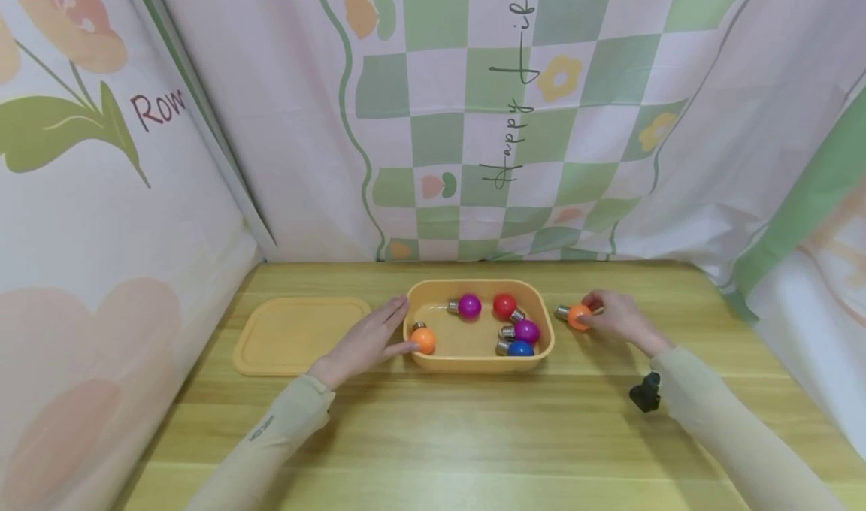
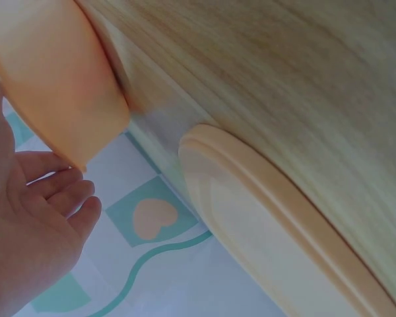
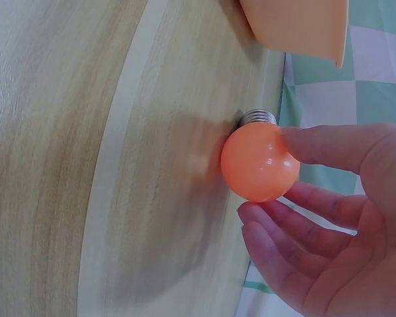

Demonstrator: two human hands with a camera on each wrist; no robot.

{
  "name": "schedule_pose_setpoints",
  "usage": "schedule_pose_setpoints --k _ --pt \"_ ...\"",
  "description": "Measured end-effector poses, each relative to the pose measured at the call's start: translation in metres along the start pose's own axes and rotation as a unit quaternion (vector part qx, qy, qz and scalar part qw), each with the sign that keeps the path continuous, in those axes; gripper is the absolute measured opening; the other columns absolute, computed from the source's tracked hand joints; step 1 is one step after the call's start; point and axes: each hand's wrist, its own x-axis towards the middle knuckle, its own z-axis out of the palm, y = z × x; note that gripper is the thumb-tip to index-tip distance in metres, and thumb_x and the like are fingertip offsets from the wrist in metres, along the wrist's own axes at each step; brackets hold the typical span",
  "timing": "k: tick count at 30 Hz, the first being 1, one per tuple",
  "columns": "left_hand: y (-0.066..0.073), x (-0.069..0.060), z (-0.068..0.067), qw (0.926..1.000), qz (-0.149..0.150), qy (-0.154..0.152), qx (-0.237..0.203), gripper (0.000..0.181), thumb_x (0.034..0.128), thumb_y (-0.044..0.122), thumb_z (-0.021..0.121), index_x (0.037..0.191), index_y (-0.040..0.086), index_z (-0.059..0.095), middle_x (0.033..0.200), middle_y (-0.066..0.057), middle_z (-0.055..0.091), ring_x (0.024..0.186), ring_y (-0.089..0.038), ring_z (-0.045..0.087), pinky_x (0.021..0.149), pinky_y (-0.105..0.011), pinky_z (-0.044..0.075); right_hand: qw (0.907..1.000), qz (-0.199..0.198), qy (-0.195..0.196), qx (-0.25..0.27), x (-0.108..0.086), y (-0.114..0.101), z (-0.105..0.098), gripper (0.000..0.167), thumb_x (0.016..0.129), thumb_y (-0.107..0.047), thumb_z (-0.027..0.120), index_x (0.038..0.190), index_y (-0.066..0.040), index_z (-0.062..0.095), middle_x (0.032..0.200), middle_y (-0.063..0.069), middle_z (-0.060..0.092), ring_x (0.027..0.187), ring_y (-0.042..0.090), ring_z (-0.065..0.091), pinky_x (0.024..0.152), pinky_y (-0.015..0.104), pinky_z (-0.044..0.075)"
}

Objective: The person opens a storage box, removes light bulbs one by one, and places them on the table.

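An orange bulb (image 1: pixel 579 316) with a silver screw base is pinched between the thumb and fingers of the right hand (image 1: pixel 619 318), just right of the orange tub (image 1: pixel 479 364). In the right wrist view the bulb (image 3: pixel 260 162) is close to the table, its base pointing toward the tub. The left hand (image 1: pixel 361 346) rests with its fingers extended along the tub's left rim, thumb near another orange bulb (image 1: pixel 423 340) inside. Also in the tub lie a purple bulb (image 1: pixel 470 306), a red bulb (image 1: pixel 504 306), a second purple bulb (image 1: pixel 526 331) and a blue bulb (image 1: pixel 521 349).
A flat orange lid (image 1: pixel 298 337) lies on the wooden table (image 1: pixel 446 436) left of the tub, partly behind the left hand. Printed curtains (image 1: pixel 440 83) hang along the table's back and sides. A small black object (image 1: pixel 646 392) is at the right sleeve's cuff.
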Motion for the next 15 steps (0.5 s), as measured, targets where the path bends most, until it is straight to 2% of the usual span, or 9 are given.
schedule_pose_setpoints --k 15 --pt "-0.0007 0.0006 0.0004 1.0 -0.001 -0.004 0.002 0.081 0.0946 0.049 0.06 0.148 -0.008 0.037 0.156 -0.027 0.036 0.145 -0.038 0.039 0.119 -0.048 0.037 1.0 0.002 0.004 -0.007 -0.0006 0.0012 -0.0072 0.05 0.091 -0.022 0.069 0.12 0.017 0.056 0.116 0.038 0.062 0.102 0.049 0.064 0.088 0.057 0.056"
